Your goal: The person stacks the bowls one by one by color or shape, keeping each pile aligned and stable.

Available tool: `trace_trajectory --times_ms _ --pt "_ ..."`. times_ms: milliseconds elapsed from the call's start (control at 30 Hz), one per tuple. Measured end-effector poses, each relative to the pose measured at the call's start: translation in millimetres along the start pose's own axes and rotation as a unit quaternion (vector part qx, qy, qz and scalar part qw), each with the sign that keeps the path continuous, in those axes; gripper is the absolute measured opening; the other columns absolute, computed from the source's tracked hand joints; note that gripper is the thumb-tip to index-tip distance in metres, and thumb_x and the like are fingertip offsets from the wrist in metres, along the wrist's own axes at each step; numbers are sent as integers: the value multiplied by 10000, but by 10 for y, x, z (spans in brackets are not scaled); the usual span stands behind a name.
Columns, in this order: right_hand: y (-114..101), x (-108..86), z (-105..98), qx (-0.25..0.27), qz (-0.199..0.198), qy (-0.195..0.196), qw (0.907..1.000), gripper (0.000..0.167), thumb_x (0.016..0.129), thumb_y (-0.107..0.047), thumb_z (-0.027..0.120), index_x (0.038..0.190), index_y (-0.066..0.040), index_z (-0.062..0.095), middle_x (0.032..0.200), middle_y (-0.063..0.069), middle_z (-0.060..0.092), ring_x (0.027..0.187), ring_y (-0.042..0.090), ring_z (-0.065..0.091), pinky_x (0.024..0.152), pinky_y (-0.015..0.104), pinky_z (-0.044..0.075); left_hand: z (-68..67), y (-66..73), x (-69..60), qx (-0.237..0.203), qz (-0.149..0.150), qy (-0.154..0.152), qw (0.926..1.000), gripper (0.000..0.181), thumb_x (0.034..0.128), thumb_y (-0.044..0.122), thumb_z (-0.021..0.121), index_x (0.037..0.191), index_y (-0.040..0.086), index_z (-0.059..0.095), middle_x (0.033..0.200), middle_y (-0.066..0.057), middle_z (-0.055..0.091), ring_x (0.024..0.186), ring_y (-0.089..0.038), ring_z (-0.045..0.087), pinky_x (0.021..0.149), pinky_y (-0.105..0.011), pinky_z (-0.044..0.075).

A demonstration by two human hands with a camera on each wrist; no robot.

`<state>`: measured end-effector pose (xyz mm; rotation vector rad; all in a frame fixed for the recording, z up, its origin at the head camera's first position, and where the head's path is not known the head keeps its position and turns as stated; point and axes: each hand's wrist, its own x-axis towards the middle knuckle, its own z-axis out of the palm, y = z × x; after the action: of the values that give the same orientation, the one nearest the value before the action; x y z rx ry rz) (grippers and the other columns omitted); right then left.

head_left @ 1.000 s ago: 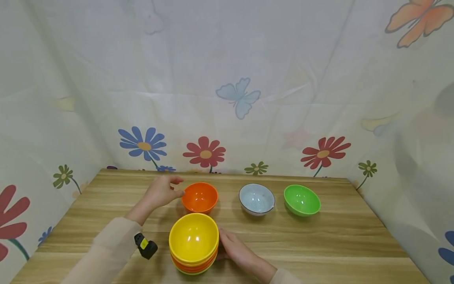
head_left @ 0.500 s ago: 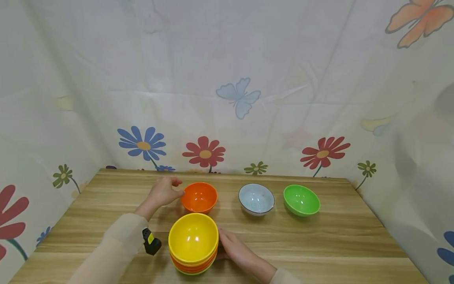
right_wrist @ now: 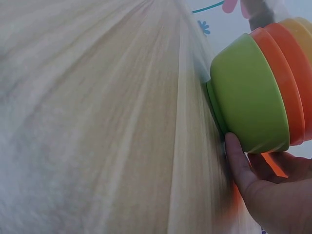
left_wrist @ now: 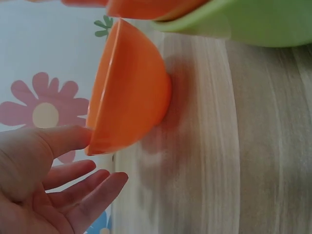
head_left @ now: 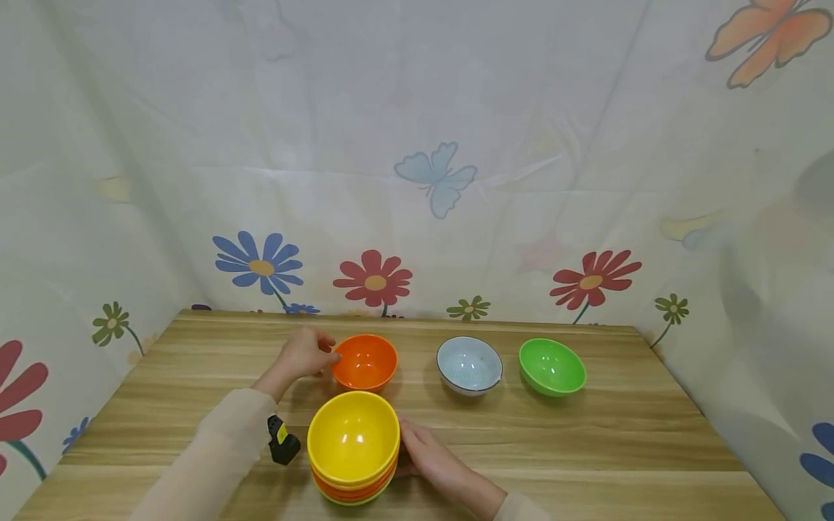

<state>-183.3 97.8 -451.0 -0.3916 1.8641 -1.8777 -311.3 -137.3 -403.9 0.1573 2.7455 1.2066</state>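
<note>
An orange bowl [head_left: 365,362] stands upright toward the back of the table. At its left side is my left hand [head_left: 303,354], thumb at the rim and the other fingers spread loosely, as the left wrist view shows. Nearer to me stands a stack of bowls with a yellow bowl [head_left: 353,438] on top, orange ones beneath and a green bowl [right_wrist: 248,97] at the bottom. My right hand [head_left: 438,459] rests against the stack's right side, with the thumb [right_wrist: 234,151] low by the green bowl's foot and its relaxed fingers touching the wall.
To the right of the orange bowl stand a pale blue bowl [head_left: 470,366] with a dark rim and a bright green bowl [head_left: 552,367]. A black wrist device [head_left: 283,441] hangs by the left sleeve. A flower-printed cloth [head_left: 436,181] rises behind the wooden table [head_left: 586,449].
My left forearm has shifted slightly to the right, and the left hand has come a little closer round the orange bowl's rim. The right hand and the stack stay put.
</note>
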Motion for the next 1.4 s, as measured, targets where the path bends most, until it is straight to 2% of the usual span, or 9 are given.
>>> trace_trajectory --times_ms 200,433,900,1400 --pt "-18 -5 10 16 -52 -19 10000 553 1003 -403 279 1302 30 451 1127 156 579 964 183 562 791 413 534 35 -21 6 -138 -120 -93 9998 347 804 106 686 1100 -61 617 876 -131 654 596 -165 600 569 -265 548" --pt "-22 -5 11 34 -51 -32 10000 550 1002 -403 287 1304 27 451 1137 157 572 960 180 560 783 411 537 59 -35 5 -234 -134 -104 9996 308 806 89 682 1078 -48 637 851 -120 654 595 -162 601 578 -263 549" --pt "-12 -1 21 49 -124 -4 9999 549 1006 -387 289 1312 44 438 1162 188 573 975 188 567 777 396 540 112 -27 19 -369 -334 97 9987 289 812 81 669 1072 -41 641 791 -118 652 518 -162 603 541 -250 538" --pt "-5 4 16 79 -100 0 9999 551 1005 -391 287 1317 37 441 1208 190 554 1019 194 549 783 397 538 121 -24 12 -265 -283 161 9991 286 820 54 647 1091 -37 639 788 -116 642 490 -154 598 510 -241 525"
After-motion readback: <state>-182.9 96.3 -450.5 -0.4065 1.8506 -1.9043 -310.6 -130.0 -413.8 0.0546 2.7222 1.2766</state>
